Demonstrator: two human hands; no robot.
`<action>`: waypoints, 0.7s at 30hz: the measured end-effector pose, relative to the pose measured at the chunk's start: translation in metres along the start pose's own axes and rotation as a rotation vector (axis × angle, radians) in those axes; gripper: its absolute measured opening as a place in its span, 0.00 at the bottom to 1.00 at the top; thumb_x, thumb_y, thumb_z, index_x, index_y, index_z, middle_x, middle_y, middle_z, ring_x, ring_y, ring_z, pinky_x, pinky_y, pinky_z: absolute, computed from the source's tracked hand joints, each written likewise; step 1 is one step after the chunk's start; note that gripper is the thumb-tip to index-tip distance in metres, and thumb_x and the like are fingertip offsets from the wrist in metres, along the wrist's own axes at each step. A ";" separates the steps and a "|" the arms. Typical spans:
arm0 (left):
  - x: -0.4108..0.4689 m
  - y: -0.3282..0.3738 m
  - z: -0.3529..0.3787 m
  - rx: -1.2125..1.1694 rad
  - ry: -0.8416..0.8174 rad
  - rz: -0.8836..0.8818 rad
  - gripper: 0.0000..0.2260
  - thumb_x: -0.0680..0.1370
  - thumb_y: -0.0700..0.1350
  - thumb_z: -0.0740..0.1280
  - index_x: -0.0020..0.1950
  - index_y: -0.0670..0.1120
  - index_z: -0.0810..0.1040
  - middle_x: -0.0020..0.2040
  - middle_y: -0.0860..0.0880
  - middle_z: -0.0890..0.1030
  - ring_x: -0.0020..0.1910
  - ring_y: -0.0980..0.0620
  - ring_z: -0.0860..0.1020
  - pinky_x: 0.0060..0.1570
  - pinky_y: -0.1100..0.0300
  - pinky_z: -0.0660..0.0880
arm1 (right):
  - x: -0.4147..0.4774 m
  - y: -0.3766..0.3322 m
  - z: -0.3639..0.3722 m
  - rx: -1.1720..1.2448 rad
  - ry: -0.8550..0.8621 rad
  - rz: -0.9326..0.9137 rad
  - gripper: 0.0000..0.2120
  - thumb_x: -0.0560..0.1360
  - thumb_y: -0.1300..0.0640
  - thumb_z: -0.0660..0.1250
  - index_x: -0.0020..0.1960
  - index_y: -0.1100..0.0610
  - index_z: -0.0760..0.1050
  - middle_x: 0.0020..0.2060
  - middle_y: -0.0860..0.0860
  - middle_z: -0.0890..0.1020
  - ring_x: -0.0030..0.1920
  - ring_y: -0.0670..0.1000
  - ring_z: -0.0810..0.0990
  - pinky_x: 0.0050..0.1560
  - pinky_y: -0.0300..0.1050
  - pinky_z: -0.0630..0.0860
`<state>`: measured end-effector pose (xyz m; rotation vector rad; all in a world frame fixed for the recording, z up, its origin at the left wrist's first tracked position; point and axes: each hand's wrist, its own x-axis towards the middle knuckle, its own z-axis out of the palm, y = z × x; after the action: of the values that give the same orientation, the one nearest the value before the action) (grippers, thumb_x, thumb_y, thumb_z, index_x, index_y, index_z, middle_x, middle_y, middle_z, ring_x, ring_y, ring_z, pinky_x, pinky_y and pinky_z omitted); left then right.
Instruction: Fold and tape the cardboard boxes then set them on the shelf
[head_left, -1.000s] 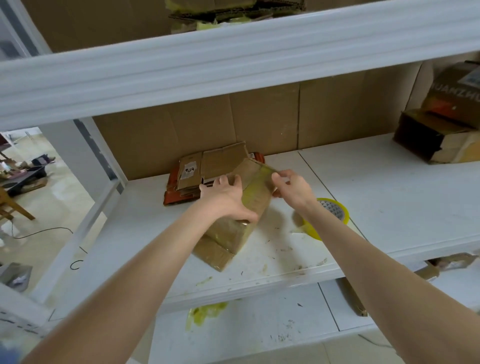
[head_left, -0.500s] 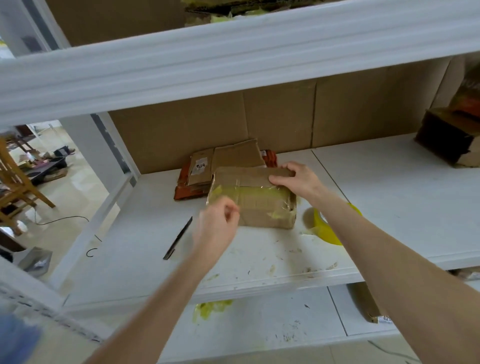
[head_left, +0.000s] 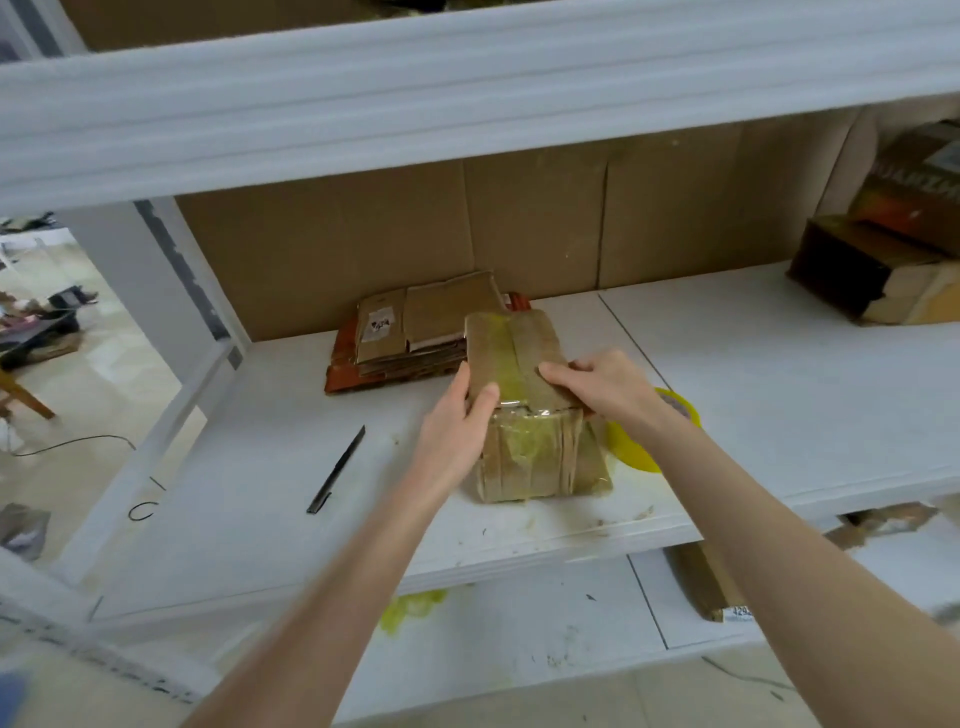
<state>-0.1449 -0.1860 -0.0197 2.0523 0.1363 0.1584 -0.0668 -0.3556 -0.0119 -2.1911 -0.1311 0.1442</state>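
A small cardboard box (head_left: 530, 410), wrapped in shiny yellowish tape, stands on the white shelf (head_left: 244, 467). My left hand (head_left: 460, 423) grips its left top edge, thumb on the taped top. My right hand (head_left: 605, 387) holds the right top edge, fingers curled over the cardboard. Behind the box lies a stack of flattened cardboard boxes (head_left: 415, 327). A yellow tape roll (head_left: 649, 441) sits just right of the box, partly hidden by my right wrist.
A thin black pen-like tool (head_left: 336, 470) lies on the shelf left of the box. Folded boxes (head_left: 883, 260) stand at the far right of the shelf. A shelf beam (head_left: 467, 93) runs overhead. A lower shelf (head_left: 519, 634) holds scraps.
The box has been turned so its taped flap side faces up and its long side runs away from me. My left hand has moved back onto the box from in front of it.
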 end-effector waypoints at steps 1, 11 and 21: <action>0.002 -0.006 -0.001 0.027 -0.026 -0.022 0.26 0.82 0.56 0.54 0.78 0.52 0.53 0.73 0.53 0.66 0.69 0.53 0.68 0.70 0.51 0.64 | -0.003 0.003 0.006 -0.030 0.004 0.017 0.23 0.70 0.34 0.65 0.34 0.54 0.78 0.31 0.50 0.82 0.40 0.54 0.82 0.45 0.50 0.79; 0.012 -0.006 0.007 0.712 -0.022 0.446 0.22 0.80 0.56 0.58 0.74 0.58 0.62 0.75 0.56 0.62 0.76 0.52 0.55 0.69 0.51 0.62 | 0.009 0.001 0.010 0.173 -0.019 0.044 0.22 0.78 0.43 0.62 0.42 0.62 0.78 0.32 0.55 0.79 0.33 0.52 0.78 0.38 0.44 0.76; 0.010 -0.013 0.013 1.037 0.025 0.432 0.30 0.77 0.62 0.60 0.77 0.59 0.54 0.77 0.53 0.59 0.76 0.47 0.57 0.65 0.49 0.68 | -0.015 0.075 -0.021 -0.769 -0.027 0.199 0.20 0.71 0.42 0.69 0.61 0.47 0.75 0.55 0.50 0.79 0.56 0.53 0.77 0.52 0.45 0.70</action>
<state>-0.1336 -0.1897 -0.0364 3.0951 -0.2773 0.4495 -0.0754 -0.4188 -0.0596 -2.9696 0.0281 0.2676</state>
